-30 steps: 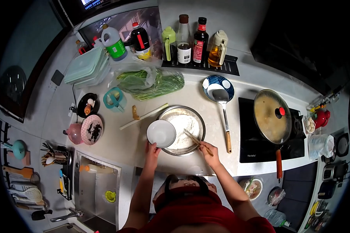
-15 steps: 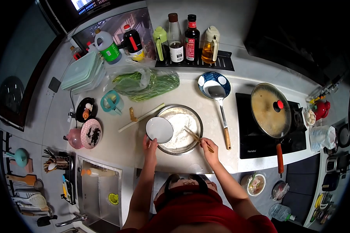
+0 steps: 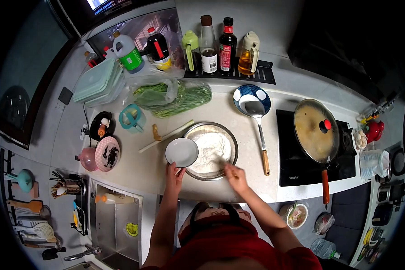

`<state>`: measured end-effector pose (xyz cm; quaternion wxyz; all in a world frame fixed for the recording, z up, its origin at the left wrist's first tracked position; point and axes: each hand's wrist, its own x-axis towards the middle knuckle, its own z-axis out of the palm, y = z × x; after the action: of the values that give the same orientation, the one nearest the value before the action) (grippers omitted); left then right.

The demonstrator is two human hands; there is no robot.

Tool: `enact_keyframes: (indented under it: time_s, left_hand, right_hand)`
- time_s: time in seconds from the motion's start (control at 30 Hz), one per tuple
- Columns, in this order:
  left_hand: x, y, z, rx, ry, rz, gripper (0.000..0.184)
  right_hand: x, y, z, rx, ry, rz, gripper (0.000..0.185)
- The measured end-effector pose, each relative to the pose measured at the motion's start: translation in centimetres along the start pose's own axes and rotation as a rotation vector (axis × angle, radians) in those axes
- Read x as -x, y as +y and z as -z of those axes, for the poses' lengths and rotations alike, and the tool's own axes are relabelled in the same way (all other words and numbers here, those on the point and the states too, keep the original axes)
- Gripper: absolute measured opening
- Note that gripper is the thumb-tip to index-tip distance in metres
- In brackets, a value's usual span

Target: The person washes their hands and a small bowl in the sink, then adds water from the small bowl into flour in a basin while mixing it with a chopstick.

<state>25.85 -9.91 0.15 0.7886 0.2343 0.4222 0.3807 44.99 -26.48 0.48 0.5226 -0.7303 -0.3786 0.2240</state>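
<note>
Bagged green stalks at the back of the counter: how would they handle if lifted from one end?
Probably floppy: the green stalks are long, thin and loosely bundled, so the far end would likely sag. The clear plastic bag looks loose and crinkled, so it may slide over them. Rolling seems unlikely given the flattish, spread bundle.

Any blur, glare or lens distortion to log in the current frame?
Head view: right hand motion-blurred, the chopsticks it holds barely readable; left hand and white bowl fairly clear; wide-angle bowing, strongest toward the edges, with black corners; range hood at upper right nearly lost in darkness; pale reflections on the pan's glass lid.
</note>
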Motion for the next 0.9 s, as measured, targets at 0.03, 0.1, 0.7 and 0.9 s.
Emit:
enact_keyframes:
  time_s: [0.03,0.1,0.7,0.9]
  left_hand:
    - [0.2,0.2,0.0,-0.012,0.005,-0.004,0.040]
    - [0.4,0.3,0.0,-0.032,0.006,-0.009,0.041]
    - [0.9,-0.1,-0.8,-0.037,-0.058,0.020,0.027]
    - [0.9,-0.2,-0.6,-0.050,-0.048,0.010,0.030]
  right_hand:
    - [-0.8,0.9,0.0,-0.086,0.064,-0.069,0.023]
    - [-2.3,1.7,-0.7,-0.118,0.118,-0.104,0.026]
    - [-1.1,0.9,-2.5,-0.182,-0.215,-0.021,0.023]
    - [-2.5,2.5,2.6,-0.318,0.069,-0.245,0.021]
